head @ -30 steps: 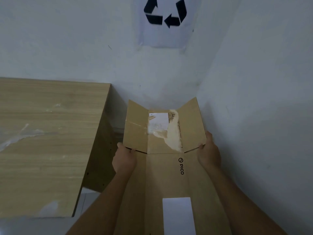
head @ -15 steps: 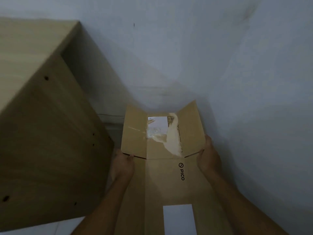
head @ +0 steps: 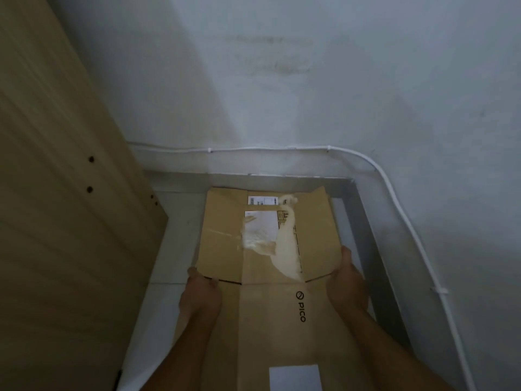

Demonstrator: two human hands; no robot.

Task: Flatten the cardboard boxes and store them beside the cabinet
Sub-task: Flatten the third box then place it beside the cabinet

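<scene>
A flattened brown cardboard box (head: 270, 311) with a "PICO" print and torn white labels lies stretched away from me over the floor, in the gap to the right of the wooden cabinet (head: 64, 221). My left hand (head: 201, 294) grips its left edge just below the flap cut. My right hand (head: 346, 280) grips the right edge, thumb up along the right flap. Its far flaps reach almost to the back wall. A second label shows past the far edge, perhaps another cardboard underneath.
White walls (head: 310, 80) close the corner at the back and the right. A white cable (head: 394, 198) runs along them above a grey skirting strip (head: 363, 221). Pale floor tiles (head: 174, 238) show between the cabinet and the box.
My view has tilted down from the recycling sign and cabinet top to the floor corner. The box has been lowered and pushed forward toward the back wall, both hands still gripping it.
</scene>
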